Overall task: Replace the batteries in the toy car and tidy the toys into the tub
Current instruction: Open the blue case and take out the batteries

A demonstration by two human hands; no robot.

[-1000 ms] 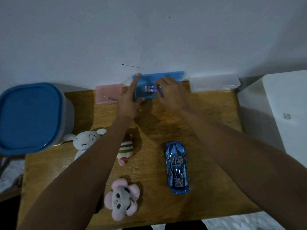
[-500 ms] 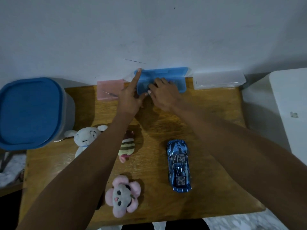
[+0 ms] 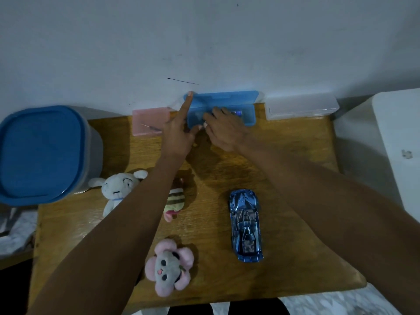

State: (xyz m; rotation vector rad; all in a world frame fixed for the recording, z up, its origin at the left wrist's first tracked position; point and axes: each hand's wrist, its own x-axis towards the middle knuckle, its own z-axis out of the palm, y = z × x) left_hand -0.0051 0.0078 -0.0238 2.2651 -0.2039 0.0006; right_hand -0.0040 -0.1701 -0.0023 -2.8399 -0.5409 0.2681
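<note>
Both hands work at the blue case (image 3: 223,103), which lies open against the wall at the far edge of the worktop (image 3: 284,169).

Left hand (image 3: 179,130): index finger straight, tip on the case's raised lid at its left corner; thumb against the near left edge of the case. The other fingers are hidden, so whether they are curled cannot be told.

Right hand (image 3: 223,128): palm down over the case tray, fingers reaching inside. What they hold, if anything, cannot be told. A small purple-and-white item shows in the tray just beyond the fingertips.

The car (image 3: 245,226) lies near the front right of the worktop, well apart from both hands.

The tub (image 3: 43,153), blue lid on, stands at the left edge of the worktop.

Three plush toys lie on the left half:
- white plush (image 3: 118,189), beside the tub;
- striped plush (image 3: 173,201), partly under the left forearm;
- pink plush (image 3: 169,267), near the front edge.

A pink case (image 3: 147,121) and a clear case (image 3: 300,108) flank the blue case.
</note>
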